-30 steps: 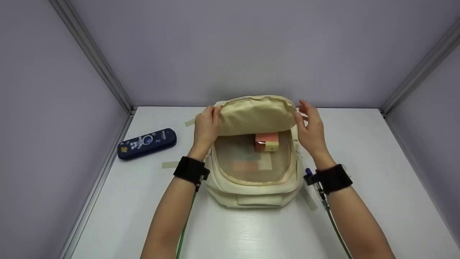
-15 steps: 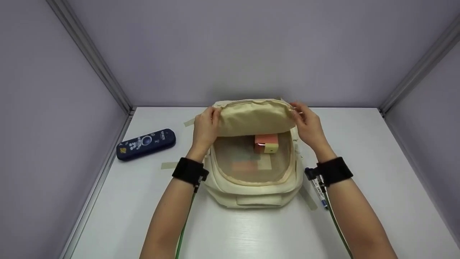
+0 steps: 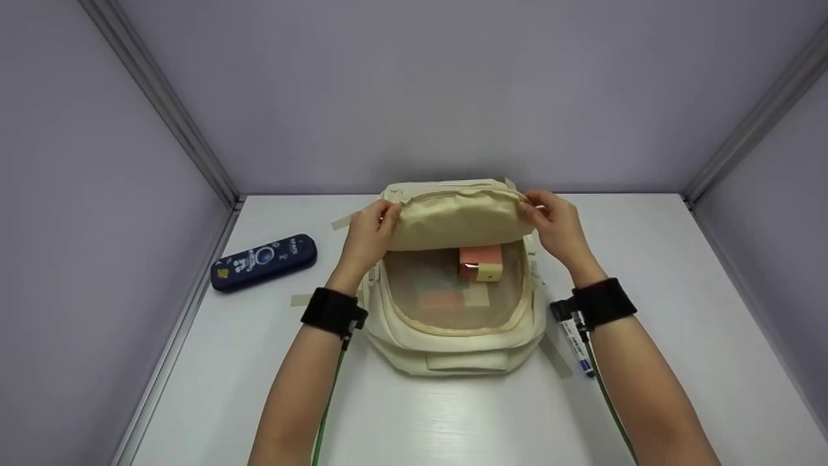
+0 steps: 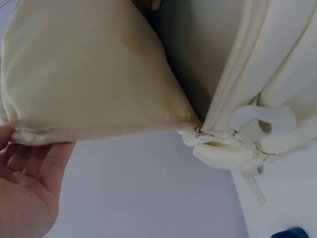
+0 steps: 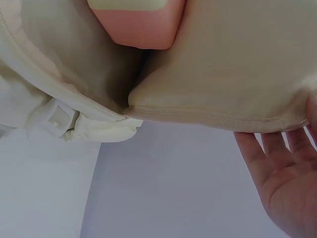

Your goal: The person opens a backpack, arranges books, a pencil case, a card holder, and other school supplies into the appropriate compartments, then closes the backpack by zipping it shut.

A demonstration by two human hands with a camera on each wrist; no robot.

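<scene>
"Where exactly are the hands staying on this backpack [image 3: 398, 338]?"

"It is lying on the desk [image 3: 414, 421], by the middle of the far edge. The left hand [image 3: 370, 234] is pinching one end of the raised flap [image 3: 462, 223] between thumb and fingers, and the right hand [image 3: 557, 225] is pinching the other end."

"So the flap is stretching between them?"

"Yes, its long axis is running from left to right, and both hands are equally close to it. The opening is lying below them, toward the near edge of the desk. The box [image 3: 480, 262] inside is sitting nearer to the right hand."

"And the materials?"

"The flap is showing a soft, cream lining, slightly wrinkling, with a ribbed tape along its curved rim. At its corner a small metal zipper pull [image 4: 198, 133] is shining. The box is looking smooth and block-shaped, coral and pale yellow. By the left edge, a dark blue, rounded pencil case [image 3: 264, 262] is resting."
</scene>
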